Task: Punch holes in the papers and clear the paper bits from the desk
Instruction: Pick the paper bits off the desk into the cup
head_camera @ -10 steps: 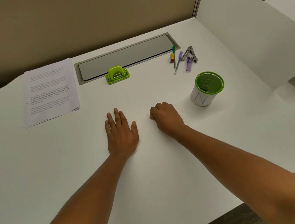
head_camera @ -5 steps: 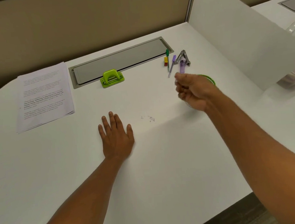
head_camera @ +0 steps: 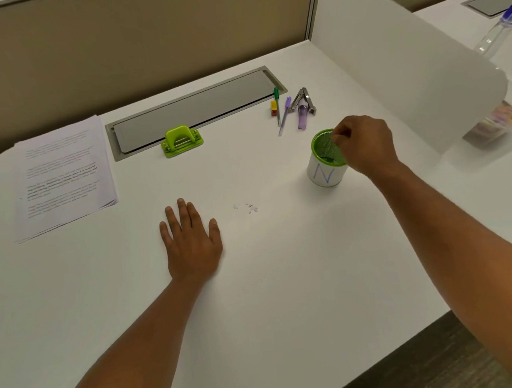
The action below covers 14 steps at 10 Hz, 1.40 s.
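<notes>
A small scatter of white paper bits (head_camera: pixel 247 207) lies on the white desk (head_camera: pixel 286 283), just right of my left hand (head_camera: pixel 191 244), which rests flat with fingers apart. My right hand (head_camera: pixel 364 142) hovers over the rim of a green mesh cup (head_camera: pixel 325 157) wrapped in white paper marked "N"; its fingertips are pinched together over the opening, and what they hold is too small to see. A stack of printed papers (head_camera: pixel 63 175) lies at the far left. The green hole punch (head_camera: pixel 181 140) stands behind, near the desk's grey cable tray.
A grey cable tray lid (head_camera: pixel 193 110) is set into the desk at the back. Pens, a yellow-red eraser and a metal clip (head_camera: pixel 292 109) lie behind the cup. A white divider panel (head_camera: pixel 407 68) stands at the right; a partition wall runs along the back.
My right hand rose from the paper bits and travelled right to the green cup. The left hand stayed flat on the desk. A few bits remain where the right hand was.
</notes>
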Each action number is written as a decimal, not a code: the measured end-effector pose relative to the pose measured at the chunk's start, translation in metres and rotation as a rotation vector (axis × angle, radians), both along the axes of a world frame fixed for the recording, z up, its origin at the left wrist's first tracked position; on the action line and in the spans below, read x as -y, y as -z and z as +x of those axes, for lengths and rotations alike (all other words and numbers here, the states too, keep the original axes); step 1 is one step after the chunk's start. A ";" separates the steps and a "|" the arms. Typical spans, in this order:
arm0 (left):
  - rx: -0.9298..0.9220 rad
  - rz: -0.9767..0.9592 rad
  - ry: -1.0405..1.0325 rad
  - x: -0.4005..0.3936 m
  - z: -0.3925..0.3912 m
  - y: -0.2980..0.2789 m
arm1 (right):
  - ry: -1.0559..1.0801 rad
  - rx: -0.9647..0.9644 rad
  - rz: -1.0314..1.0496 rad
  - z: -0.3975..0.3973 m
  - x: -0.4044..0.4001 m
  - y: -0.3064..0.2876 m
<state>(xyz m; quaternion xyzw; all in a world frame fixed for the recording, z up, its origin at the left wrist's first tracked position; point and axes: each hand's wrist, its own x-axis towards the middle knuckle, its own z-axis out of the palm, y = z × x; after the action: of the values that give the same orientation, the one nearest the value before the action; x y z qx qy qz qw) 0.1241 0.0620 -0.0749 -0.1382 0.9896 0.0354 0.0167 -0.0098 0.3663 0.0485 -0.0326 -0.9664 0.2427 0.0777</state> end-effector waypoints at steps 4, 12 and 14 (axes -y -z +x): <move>0.010 -0.014 0.002 0.000 0.000 -0.001 | -0.008 -0.008 0.155 0.001 0.003 0.005; 0.008 -0.003 -0.018 0.004 -0.004 0.007 | -0.822 0.022 0.350 0.064 0.151 0.105; 0.000 -0.007 -0.012 0.004 -0.004 0.006 | -0.804 0.069 0.285 0.079 0.114 0.110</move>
<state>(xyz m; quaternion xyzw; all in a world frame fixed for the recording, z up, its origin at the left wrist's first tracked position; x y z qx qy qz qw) 0.1199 0.0578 -0.0813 -0.1441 0.9889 0.0320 0.0161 0.0687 0.2526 -0.0619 0.3497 -0.9281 0.1167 -0.0517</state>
